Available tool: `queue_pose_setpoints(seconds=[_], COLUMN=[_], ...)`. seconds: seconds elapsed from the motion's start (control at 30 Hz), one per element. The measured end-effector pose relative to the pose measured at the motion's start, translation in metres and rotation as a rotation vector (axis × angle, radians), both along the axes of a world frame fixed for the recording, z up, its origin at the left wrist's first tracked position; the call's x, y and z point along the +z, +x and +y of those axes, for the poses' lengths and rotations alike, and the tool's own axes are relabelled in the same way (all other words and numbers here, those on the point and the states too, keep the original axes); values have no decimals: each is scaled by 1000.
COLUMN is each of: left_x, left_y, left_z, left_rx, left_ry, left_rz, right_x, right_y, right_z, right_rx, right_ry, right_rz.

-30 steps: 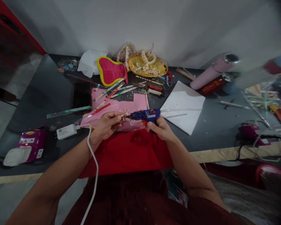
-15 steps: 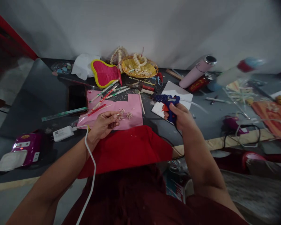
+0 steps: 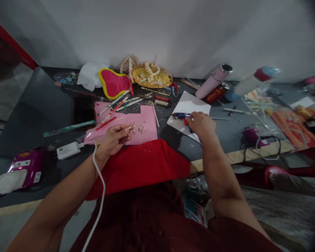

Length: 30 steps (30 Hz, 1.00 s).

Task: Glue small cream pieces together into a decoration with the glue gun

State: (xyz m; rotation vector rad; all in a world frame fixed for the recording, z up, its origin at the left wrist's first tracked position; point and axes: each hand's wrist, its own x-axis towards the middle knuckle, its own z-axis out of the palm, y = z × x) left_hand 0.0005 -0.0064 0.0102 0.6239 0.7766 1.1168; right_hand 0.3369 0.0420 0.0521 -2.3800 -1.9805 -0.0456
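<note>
Over the pink sheet (image 3: 148, 119), one piece (image 3: 129, 128) is being pinched by the left hand (image 3: 114, 138), loose pieces (image 3: 142, 129) remaining; beside it, the right hand (image 3: 202, 125)'s glue gun (image 3: 180, 115) grip is unclear.

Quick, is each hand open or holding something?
Left hand: closed, pinching a small pale piece.
Right hand: on the blue glue gun; whether gripping or resting cannot be told.

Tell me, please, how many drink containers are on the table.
3: pink flask beyond the right hand, red can beside it, white-and-blue bottle farther right; others may be hidden.
</note>
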Motion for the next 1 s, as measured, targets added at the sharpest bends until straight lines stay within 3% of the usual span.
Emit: queue_pose_setpoints(seconds=[0.1,0.2,0.23,0.37,0.63,0.87,1.0], left_x=[0,-1,-1,-2,-6,-3,-4], left_y=[0,-1,-1,-1,1,3,5], left_z=[0,0,0,1,2,1,1], left_rx=[1,-2,-5,-33,-66,-98,-104], left_ry=[-13,-21,-20,7,13,-13,-22], left_rz=[5,9,5,-16,45,115,125], right_x=[4,-3,-7,-25,-42,-36,-32], right_y=[-51,-104,-118,-144,-138,-141,-146], right_z=[-13,-23,-24,-27,-26,-30,-37], right_rx=[352,649,687,639,614,760,826], right_ry=[124,-2,-46,-118,-123,210,281], right_rz=[184,344,337,232,277,814,918])
